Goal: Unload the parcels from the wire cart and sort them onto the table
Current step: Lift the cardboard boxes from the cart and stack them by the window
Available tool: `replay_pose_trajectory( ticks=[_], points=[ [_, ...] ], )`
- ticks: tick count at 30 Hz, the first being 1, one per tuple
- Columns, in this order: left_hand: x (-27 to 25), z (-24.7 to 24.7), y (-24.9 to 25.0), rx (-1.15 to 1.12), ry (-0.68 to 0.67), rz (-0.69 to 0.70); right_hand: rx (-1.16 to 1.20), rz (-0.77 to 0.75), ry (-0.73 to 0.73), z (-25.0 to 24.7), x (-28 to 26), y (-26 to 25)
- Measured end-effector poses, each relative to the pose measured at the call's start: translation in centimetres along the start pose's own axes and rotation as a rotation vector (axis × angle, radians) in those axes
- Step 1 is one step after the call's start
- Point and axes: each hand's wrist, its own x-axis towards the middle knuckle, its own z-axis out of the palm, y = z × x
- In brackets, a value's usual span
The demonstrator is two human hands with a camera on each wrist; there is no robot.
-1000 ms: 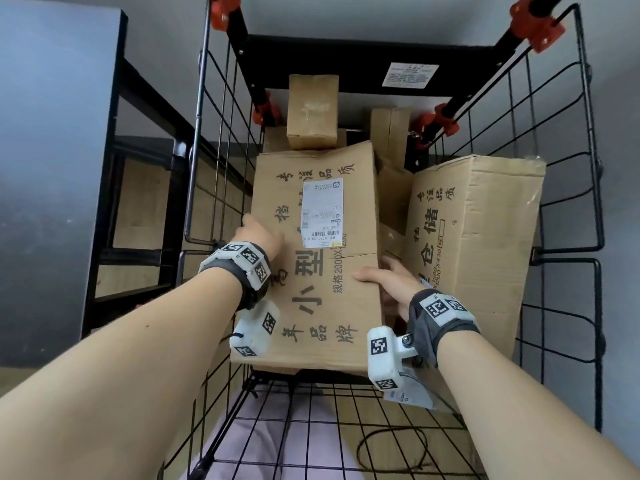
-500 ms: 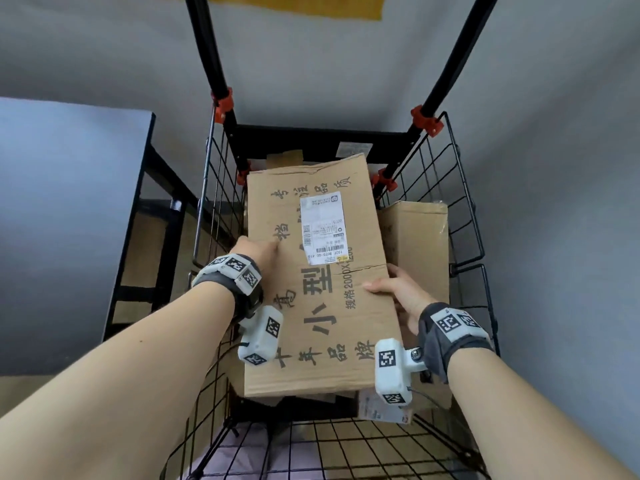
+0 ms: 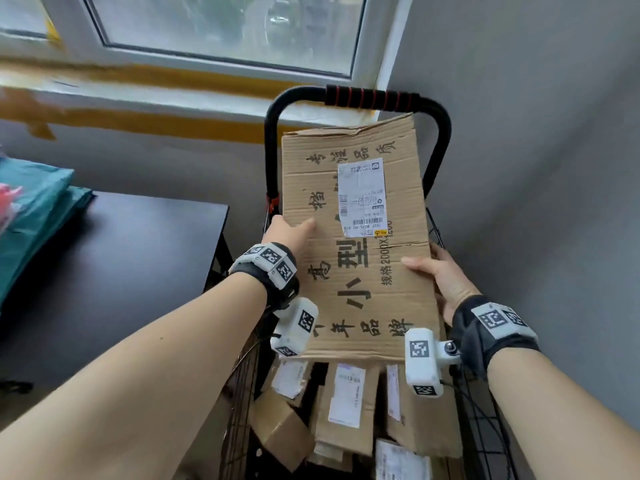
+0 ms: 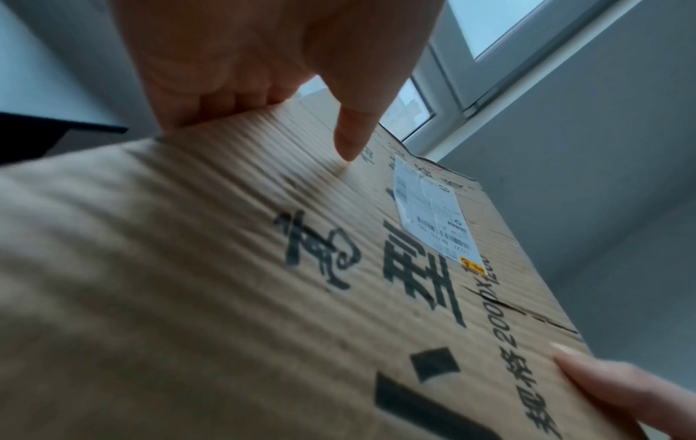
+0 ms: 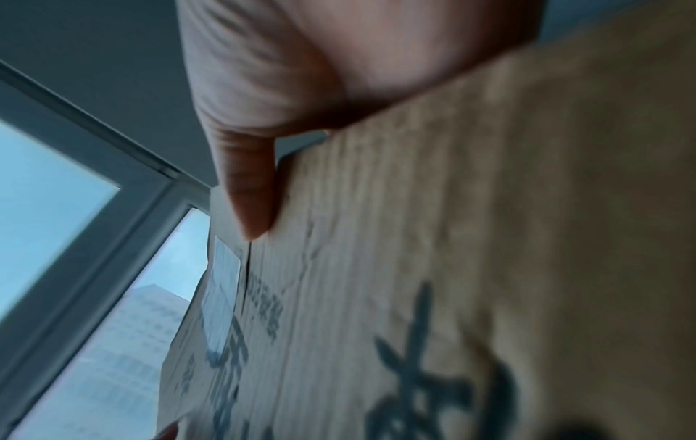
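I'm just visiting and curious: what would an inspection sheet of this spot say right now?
Surface: black table, left of the cart, bare near its right edge.
Job's things: large cardboard box held above wire cart; smaller parcels remain inside.
Clutter: teal fabric on the table's left.
Grippers: left hand and right hand grip the box's side edges, thumbs on top.
Cables: thin black cable near right wrist.
Surroundings: window, grey walls.

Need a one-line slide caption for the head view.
Both hands hold a labelled cardboard box above the parcel-filled wire cart.
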Motion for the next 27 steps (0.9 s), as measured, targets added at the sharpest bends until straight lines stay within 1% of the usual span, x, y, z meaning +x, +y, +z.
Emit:
replay_pose_trajectory(
  ticks=[5, 8, 10, 13, 16, 19, 22, 27],
  points=[
    [-1.3, -6.4, 3.3, -0.145, 0.068, 0.125, 0.075, -0.130, -0.020, 4.9, -2.7, -4.9],
    [-1.6, -11.4, 3.6, -0.178, 0.117, 0.194, 0.103, -0.170, -0.053, 9.4, -3.9, -6.5],
    [-1.5, -15.3, 2.9, -0.161, 0.156, 0.200, 0.097, -0.174, -0.077, 13.3, -4.5, -6.9],
    [-0.8, -21.2, 1.0, -0.071, 0.238, 0.164, 0.104, -0.144, -0.123, 19.7, -5.2, -6.7],
    [0.3, -26.2, -2.1, 0.011, 0.300, 0.091, 0.089, -0.084, -0.167, 25.8, -5.4, -5.2],
    [1.7, -30.0, -5.7, 0.031, 0.276, 0.010, 0.067, -0.015, -0.203, 31.0, -5.4, -3.2],
    [4.3, -32.6, -9.3, 0.044, 0.240, -0.059, 0.041, 0.036, -0.236, 35.4, -5.4, -1.5],
    [6.6, -35.7, -13.5, 0.180, 0.220, -0.183, -0.007, 0.146, -0.228, 40.6, -3.5, 2.6]
  ],
)
